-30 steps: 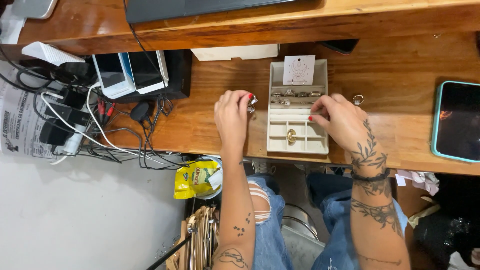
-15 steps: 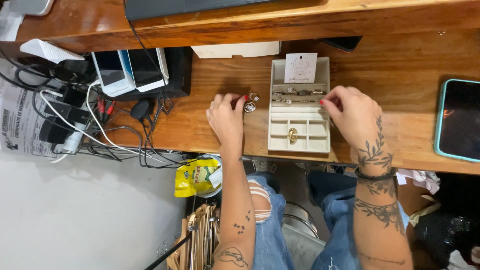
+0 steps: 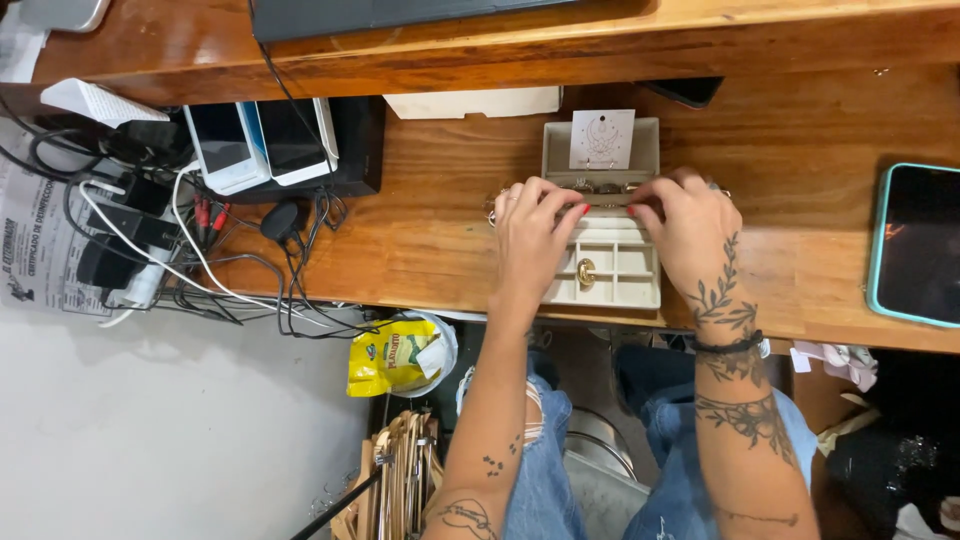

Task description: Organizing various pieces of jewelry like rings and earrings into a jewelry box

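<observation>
A cream jewellery box (image 3: 612, 272) with small compartments lies open on the wooden desk (image 3: 430, 240). A gold ring (image 3: 586, 270) sits in one front compartment. A white earring card (image 3: 602, 139) leans in the box's far section. My left hand (image 3: 530, 232) rests over the box's left side, fingertips at its middle row. My right hand (image 3: 686, 228) covers the right side, fingertips meeting the left hand's over the ring row. I cannot tell if either hand pinches a piece.
A teal-cased phone (image 3: 915, 245) lies at the right desk edge. Two white phones (image 3: 262, 142) lean on a black box at the left, beside tangled cables (image 3: 190, 250). A yellow snack bag (image 3: 398, 357) and hangers (image 3: 400, 475) sit below the desk.
Both hands moved inward onto the box. The left hand came from the desk left of the box, the right from the box's right edge, and their fingertips now meet.
</observation>
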